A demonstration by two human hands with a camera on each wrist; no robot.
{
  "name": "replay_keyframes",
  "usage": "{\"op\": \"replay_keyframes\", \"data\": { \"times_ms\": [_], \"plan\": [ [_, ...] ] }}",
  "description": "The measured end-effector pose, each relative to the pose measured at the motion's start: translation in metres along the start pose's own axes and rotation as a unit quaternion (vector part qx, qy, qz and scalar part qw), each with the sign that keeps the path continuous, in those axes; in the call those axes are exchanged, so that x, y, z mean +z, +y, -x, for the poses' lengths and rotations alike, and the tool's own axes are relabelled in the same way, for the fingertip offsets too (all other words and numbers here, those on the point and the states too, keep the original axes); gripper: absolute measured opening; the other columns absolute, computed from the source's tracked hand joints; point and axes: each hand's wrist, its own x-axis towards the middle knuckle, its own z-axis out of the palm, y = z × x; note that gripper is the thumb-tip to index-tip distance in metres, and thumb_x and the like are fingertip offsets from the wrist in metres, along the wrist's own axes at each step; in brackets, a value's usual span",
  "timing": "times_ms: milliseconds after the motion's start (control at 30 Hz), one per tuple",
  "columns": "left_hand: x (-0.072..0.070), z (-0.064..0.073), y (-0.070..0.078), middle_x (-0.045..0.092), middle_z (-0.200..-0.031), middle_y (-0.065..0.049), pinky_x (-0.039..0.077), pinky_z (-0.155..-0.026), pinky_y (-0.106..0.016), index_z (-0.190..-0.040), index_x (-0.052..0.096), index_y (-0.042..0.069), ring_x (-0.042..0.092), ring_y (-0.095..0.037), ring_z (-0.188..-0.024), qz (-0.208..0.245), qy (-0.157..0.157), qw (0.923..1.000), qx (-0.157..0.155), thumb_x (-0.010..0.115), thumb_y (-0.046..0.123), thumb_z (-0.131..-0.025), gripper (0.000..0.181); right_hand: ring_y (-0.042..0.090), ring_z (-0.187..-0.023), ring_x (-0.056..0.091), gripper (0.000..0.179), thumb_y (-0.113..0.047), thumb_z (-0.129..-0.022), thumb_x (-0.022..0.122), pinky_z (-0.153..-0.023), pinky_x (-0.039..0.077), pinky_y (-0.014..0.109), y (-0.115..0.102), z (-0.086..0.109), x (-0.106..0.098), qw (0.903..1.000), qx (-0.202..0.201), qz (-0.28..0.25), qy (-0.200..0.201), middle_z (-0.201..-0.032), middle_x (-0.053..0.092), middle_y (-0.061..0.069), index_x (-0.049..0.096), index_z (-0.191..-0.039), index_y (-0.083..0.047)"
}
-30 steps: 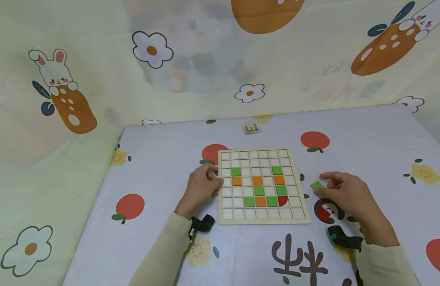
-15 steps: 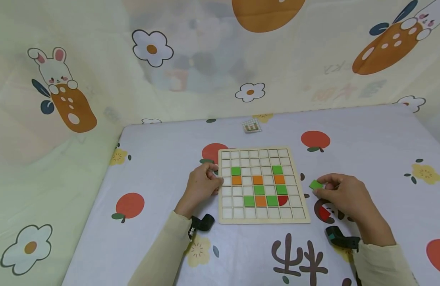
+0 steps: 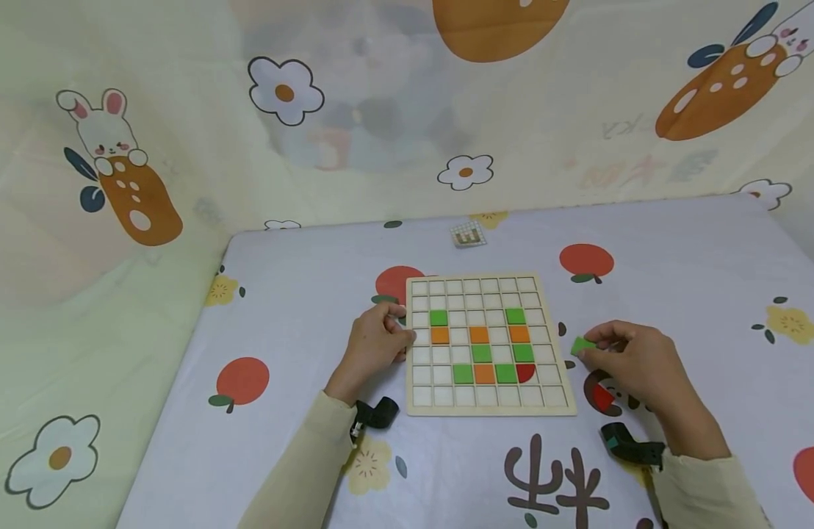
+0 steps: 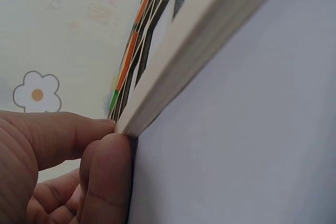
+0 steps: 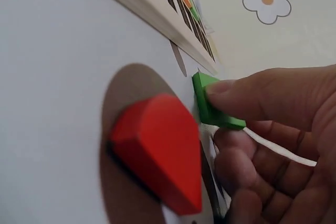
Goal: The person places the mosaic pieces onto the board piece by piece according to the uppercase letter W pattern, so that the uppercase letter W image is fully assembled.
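Observation:
A wooden grid board point(image 3: 557, 375) lies on the table, with green, orange and red pieces in some of its squares. My left hand point(image 3: 372, 345) holds the board's left edge with thumb and forefinger; the left wrist view shows both fingertips against the pale rim point(image 4: 173, 72). To the right of the board, my right hand point(image 3: 635, 360) pinches a green square tile point(image 3: 581, 346). In the right wrist view the thumb presses on this green tile point(image 5: 202, 95), which is tilted. Nearer to me, a loose red block point(image 5: 163, 150) with a curved side lies on the cloth.
A small card point(image 3: 469, 234) with a grid pattern lies behind the board. The tablecloth point(image 3: 301, 294) is printed with fruit, flowers and dark lettering. A patterned cloth wall point(image 3: 380, 110) rises behind the table. Each wrist carries a black camera mount.
My right thumb and forefinger have closed on the green tile and lifted its edge, shifting it slightly to the left. My left hand stays at the board's edge.

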Motion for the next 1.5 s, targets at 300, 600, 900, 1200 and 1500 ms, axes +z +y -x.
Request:
{"op": "replay_keyframes", "data": {
  "times_ms": [300, 600, 900, 1200, 1500],
  "plan": [
    [-0.0007, -0.0002, 0.0008, 0.064, -0.078, -0.007, 0.051, -0.053, -0.024, -0.127, 0.064, 0.0, 0.061, -0.014, -0.054, 0.003, 0.001, 1.0, 0.002, 0.073, 0.006, -0.094, 0.035, 0.02, -0.074, 0.057, 0.029, -0.013, -0.1, 0.067, -0.052, 0.045, 0.028, 0.0012, -0.0004, -0.0009, 0.9978, -0.039, -0.025, -0.047, -0.088, 0.07, 0.008, 0.071, -0.127, -0.002],
    [-0.0018, 0.0001, 0.0011, 0.064, -0.078, -0.007, 0.05, -0.053, -0.025, -0.127, 0.063, 0.0, 0.061, -0.014, -0.054, 0.0, 0.001, 1.0, 0.005, 0.074, 0.006, -0.094, 0.035, 0.018, -0.077, 0.059, 0.03, -0.013, -0.099, 0.068, -0.053, 0.047, 0.028, 0.0031, 0.0004, -0.0046, 0.9968, -0.042, -0.016, -0.067, -0.094, 0.073, 0.009, 0.072, -0.126, -0.001],
    [-0.0016, -0.0002, 0.0004, 0.064, -0.078, -0.007, 0.051, -0.054, -0.025, -0.127, 0.064, 0.0, 0.062, -0.014, -0.054, 0.001, -0.001, 1.0, 0.008, 0.073, 0.006, -0.094, 0.034, 0.013, -0.08, 0.058, 0.038, -0.01, -0.091, 0.077, -0.057, 0.052, 0.025, 0.0033, 0.0012, -0.0057, 0.9956, -0.044, -0.029, -0.077, -0.092, 0.071, 0.006, 0.071, -0.125, 0.003],
    [0.0001, -0.0005, 0.0001, 0.063, -0.078, -0.007, 0.052, -0.055, -0.025, -0.127, 0.063, 0.0, 0.061, -0.014, -0.053, 0.001, -0.003, 1.0, 0.001, 0.074, 0.006, -0.094, 0.034, 0.02, -0.082, 0.058, 0.035, -0.011, -0.089, 0.079, -0.056, 0.052, 0.025, 0.0035, 0.0022, -0.003, 0.9963, -0.036, -0.017, -0.076, -0.092, 0.066, 0.008, 0.072, -0.12, 0.003],
    [0.0004, -0.0007, -0.0009, 0.063, -0.079, -0.007, 0.05, -0.053, -0.023, -0.127, 0.063, 0.0, 0.06, -0.014, -0.053, 0.003, -0.002, 1.0, -0.004, 0.074, 0.006, -0.095, 0.035, 0.022, -0.078, 0.055, 0.034, -0.01, -0.088, 0.079, -0.053, 0.048, 0.026, 0.002, 0.0031, -0.001, 0.9962, -0.037, -0.015, -0.078, -0.087, 0.063, 0.007, 0.071, -0.118, 0.004]
  ]
}}
